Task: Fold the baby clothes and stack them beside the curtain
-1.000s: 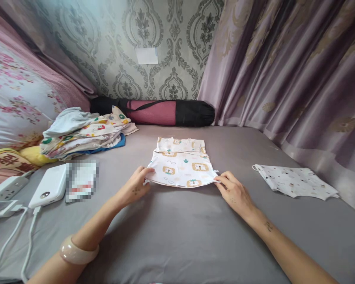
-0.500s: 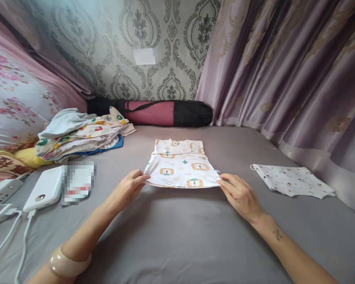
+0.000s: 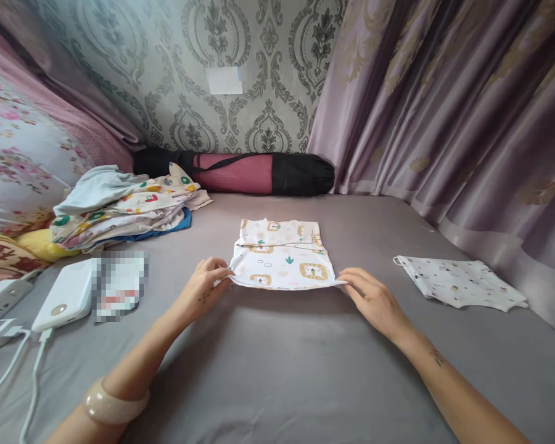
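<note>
A white cloth garment (image 3: 277, 265) printed with tan lion faces and green leaves lies in the middle of the grey bed sheet (image 3: 287, 364). Its far part is folded over toward me. My left hand (image 3: 208, 283) pinches the near left corner between thumb and fingers. At the near right corner, my right hand (image 3: 370, 296) grips the cloth the same way. Between both hands the near edge is stretched and lifted slightly off the sheet. Whether the garment is a shirt or shorts cannot be made out.
A folded white patterned garment (image 3: 462, 282) lies at right. Piled clothes (image 3: 124, 206) are at left, behind a white power bank (image 3: 65, 296), a blurred-out flat object (image 3: 120, 287) and a power strip (image 3: 4, 296). A rolled mat bag (image 3: 240, 174) lies against the wall.
The near edge of the garment has been raised and turned under or over a little, so less of its print shows. Both hands have moved slightly with it, still gripping the corners.
</note>
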A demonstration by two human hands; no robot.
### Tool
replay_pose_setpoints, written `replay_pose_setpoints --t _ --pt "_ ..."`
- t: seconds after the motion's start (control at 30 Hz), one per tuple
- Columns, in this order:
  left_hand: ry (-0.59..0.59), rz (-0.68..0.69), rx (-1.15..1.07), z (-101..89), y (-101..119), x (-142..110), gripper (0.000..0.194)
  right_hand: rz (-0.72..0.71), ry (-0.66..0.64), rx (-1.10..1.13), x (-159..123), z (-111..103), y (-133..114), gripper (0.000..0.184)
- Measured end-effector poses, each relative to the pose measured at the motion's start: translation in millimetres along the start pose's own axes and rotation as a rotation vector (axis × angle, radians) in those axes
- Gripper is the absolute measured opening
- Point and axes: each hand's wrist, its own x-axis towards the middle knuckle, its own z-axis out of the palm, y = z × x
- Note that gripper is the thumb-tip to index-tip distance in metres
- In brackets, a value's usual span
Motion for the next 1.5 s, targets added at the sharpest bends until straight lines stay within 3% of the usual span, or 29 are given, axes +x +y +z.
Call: replay_pose_setpoints --t 0.3,0.67,1.13,1.5 --pt "-0.023 -0.458 -0.060 20.6 0 68 0.031 0.340 0.022 0.120 62 35 33 0.024" --pt "0.070 -0.667 0.018 40.7 -4 121 0.029 0.553 0.075 -0.001 118 64 57 0.024" --pt "0.133 -0.758 0.032 58.6 -16 158 0.031 0.695 0.034 -0.041 169 85 67 0.027" --pt "0.132 -0.690 0.070 69.7 -29 165 0.032 0.698 0.001 -0.154 169 92 62 0.033"
